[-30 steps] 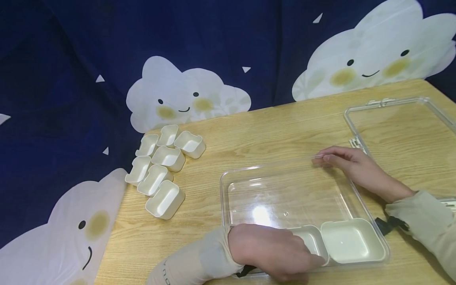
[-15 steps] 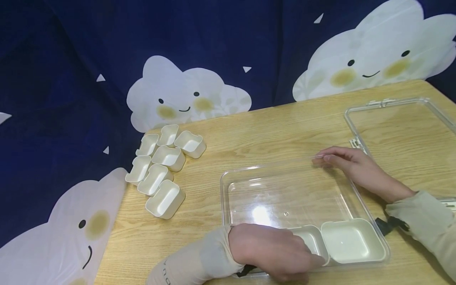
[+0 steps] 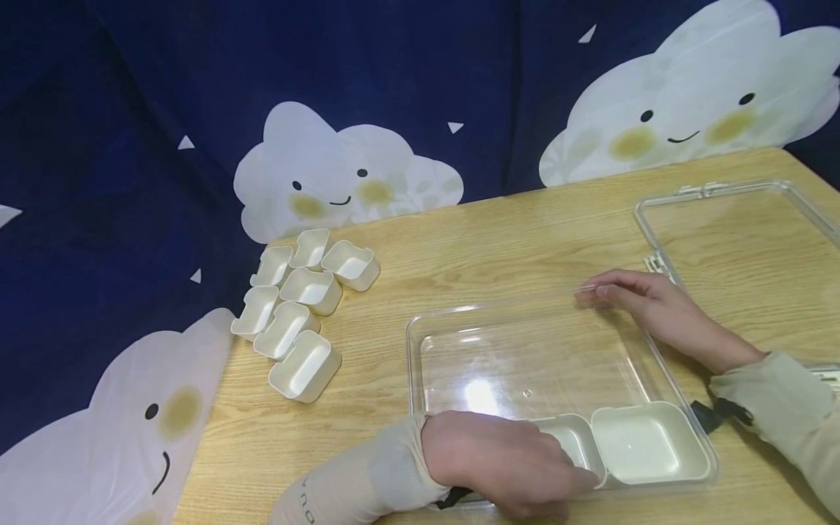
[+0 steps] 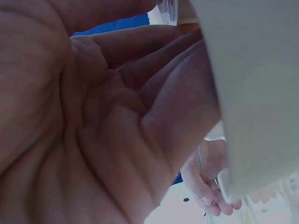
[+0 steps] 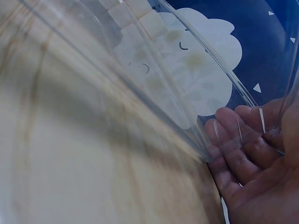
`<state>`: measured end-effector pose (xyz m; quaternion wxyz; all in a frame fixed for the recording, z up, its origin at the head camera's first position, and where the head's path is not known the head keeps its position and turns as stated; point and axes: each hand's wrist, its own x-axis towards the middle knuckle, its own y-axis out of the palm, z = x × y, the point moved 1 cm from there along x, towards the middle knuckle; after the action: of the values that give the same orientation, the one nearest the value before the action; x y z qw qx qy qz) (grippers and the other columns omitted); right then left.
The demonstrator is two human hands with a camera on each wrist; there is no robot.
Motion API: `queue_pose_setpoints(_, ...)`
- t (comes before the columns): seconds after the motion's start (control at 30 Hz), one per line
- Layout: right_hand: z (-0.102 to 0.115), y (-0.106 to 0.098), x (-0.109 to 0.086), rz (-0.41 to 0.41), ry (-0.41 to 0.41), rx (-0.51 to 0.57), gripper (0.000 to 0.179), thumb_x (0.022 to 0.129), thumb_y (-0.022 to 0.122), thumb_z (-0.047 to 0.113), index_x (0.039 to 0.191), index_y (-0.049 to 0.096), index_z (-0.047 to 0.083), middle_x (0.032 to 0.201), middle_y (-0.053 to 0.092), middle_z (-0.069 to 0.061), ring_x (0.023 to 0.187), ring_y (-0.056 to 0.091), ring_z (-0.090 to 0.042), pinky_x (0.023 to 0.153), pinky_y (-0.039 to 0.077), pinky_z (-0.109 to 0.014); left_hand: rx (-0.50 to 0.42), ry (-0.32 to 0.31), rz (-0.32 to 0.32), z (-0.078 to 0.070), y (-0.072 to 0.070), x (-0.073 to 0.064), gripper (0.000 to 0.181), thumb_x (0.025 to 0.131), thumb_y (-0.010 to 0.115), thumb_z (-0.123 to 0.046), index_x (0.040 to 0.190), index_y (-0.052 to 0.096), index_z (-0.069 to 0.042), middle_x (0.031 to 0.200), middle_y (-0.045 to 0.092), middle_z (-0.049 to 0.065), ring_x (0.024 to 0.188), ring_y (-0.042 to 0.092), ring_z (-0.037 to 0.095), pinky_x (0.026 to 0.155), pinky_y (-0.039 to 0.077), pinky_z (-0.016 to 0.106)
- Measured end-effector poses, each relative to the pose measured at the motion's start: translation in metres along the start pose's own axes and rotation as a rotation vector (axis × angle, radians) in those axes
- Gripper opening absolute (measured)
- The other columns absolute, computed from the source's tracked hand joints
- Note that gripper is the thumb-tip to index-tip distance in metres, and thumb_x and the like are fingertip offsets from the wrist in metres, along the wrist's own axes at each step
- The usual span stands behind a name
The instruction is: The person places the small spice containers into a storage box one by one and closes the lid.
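Observation:
A clear plastic box (image 3: 512, 357) sits on the table. Inside its near side, a cream bin (image 3: 650, 443) occupies the right corner, beside a second cream bin (image 3: 572, 441) partly covered by my left hand (image 3: 505, 463). That hand holds the second bin; in the left wrist view, its fingers pass behind the bin's pale wall (image 4: 257, 93) and their tips are hidden. With my right hand (image 3: 646, 310) I grip the box's far right corner. In the right wrist view, fingers (image 5: 238, 144) show through the transparent wall.
Several loose cream bins (image 3: 305, 364) cluster at the table's far left. A clear lid (image 3: 712, 191) with white clips (image 3: 658, 266) lies to the right of the box. Behind the table hangs a dark blue curtain (image 3: 394, 58) with cloud prints.

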<state>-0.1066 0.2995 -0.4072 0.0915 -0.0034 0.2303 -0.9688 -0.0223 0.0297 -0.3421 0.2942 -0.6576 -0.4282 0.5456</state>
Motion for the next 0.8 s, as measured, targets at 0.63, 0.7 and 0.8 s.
queue_pose_setpoints(0.63,-0.0021,0.0003,0.0008,-0.002,-0.01,-0.006,0.03,0.11,0.049,0.027,0.129,0.068,0.012,0.12,0.078,0.003,0.108,0.072,0.002,0.091,0.052,-0.01,-0.008,-0.028,0.024,-0.0004,-0.0001,0.0004,0.017,0.107,0.054,-0.03,0.122,0.056,-0.024,0.091,0.065,-0.014,0.077,0.062,0.0,0.074,0.054,0.016)
queue_pose_setpoints(0.7,-0.0025,0.0002,0.0009,-0.004,-0.006,-0.007,0.031,0.11,0.049,0.027,0.129,0.068,0.012,0.12,0.078,0.004,0.108,0.072,0.003,0.091,0.052,-0.01,-0.012,-0.028,0.027,-0.0002,-0.0003,0.0002,0.017,0.107,0.054,-0.031,0.122,0.056,-0.024,0.092,0.066,-0.014,0.077,0.062,0.0,0.074,0.054,0.016)
queue_pose_setpoints(0.8,-0.0027,0.0,0.0011,-0.004,-0.002,-0.009,0.031,0.11,0.049,0.028,0.129,0.068,0.013,0.121,0.078,0.005,0.108,0.071,0.003,0.091,0.052,-0.01,-0.013,-0.029,0.028,-0.0002,-0.0007,0.0001,0.018,0.106,0.054,-0.032,0.123,0.056,-0.025,0.093,0.066,-0.014,0.078,0.062,0.0,0.075,0.054,0.017)
